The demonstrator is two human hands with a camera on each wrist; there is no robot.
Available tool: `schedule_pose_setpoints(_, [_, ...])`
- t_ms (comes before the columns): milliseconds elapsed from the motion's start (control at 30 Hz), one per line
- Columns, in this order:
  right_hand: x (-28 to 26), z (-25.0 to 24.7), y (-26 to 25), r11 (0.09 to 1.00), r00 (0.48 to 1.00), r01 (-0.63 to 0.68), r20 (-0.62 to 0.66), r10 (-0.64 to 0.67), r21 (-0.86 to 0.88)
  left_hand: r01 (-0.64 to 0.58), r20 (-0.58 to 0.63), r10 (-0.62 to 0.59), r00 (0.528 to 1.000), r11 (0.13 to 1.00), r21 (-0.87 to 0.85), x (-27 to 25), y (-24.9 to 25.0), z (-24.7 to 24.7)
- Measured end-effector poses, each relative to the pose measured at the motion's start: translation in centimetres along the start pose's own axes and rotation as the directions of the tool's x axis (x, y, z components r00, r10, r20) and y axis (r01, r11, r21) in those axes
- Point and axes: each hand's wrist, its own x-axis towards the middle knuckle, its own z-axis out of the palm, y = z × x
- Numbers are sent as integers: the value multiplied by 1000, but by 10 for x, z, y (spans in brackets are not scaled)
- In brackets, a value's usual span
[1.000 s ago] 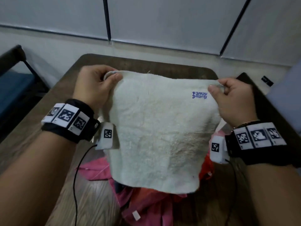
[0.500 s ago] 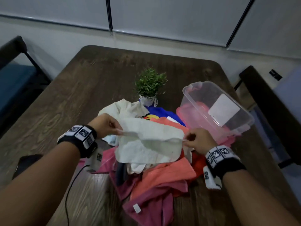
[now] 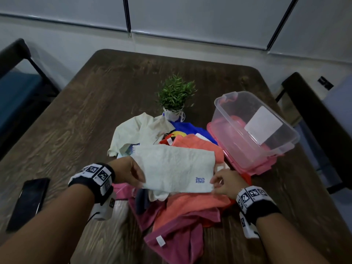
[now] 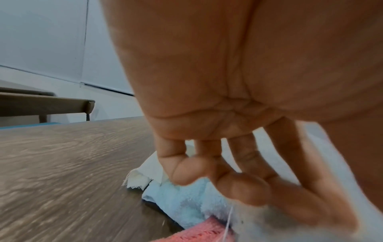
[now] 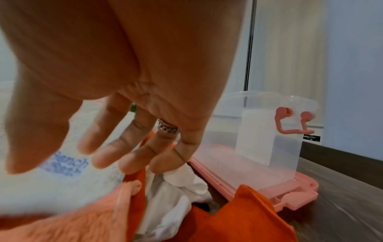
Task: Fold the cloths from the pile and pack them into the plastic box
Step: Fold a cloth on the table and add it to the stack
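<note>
Both hands are pinching the white towel [image 3: 174,168], left hand [image 3: 128,173] and right hand [image 3: 224,182] at opposite ends, its long axis lying parallel to the bench's near edge.

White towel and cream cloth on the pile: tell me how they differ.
1. The white towel is folded into a neat rectangle; the cream cloth lies crumpled.
2. The left hand and right hand hold the towel at its ends; nothing touches the cream cloth.
3. The towel carries blue stitched lettering and a fluffy texture; the cream cloth looks smooth.

Both are pale and lie on the cloth pile.
</note>
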Motion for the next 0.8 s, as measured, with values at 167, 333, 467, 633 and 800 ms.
schedule_pose_setpoints(167, [30, 1, -9, 998, 927, -18, -373, 39, 59, 61, -662, -56, 748, 998, -15, 14, 6, -9])
schedule_pose_setpoints(333, [62, 0, -29, 993, 947, -84, -317, 53, -85, 55, -571, -220, 791, 955, -291, 36, 3, -10])
schedule_pose_setpoints(467, [72, 3, -36, 956, 965, -219, -188, 182, -195, 98, -505, -256, 824, 943, -319, 32, 7, -5])
schedule_pose_setpoints(633, [52, -12, -33, 992, 931, -125, -344, 121, 12, -24, -507, -230, 831, 895, -446, 26, -7, -5])
schedule_pose_setpoints(800, [20, -44, -50, 936, 913, 43, -395, 105, 349, -270, -674, -204, 710, 805, -528, 13, 23, -17])
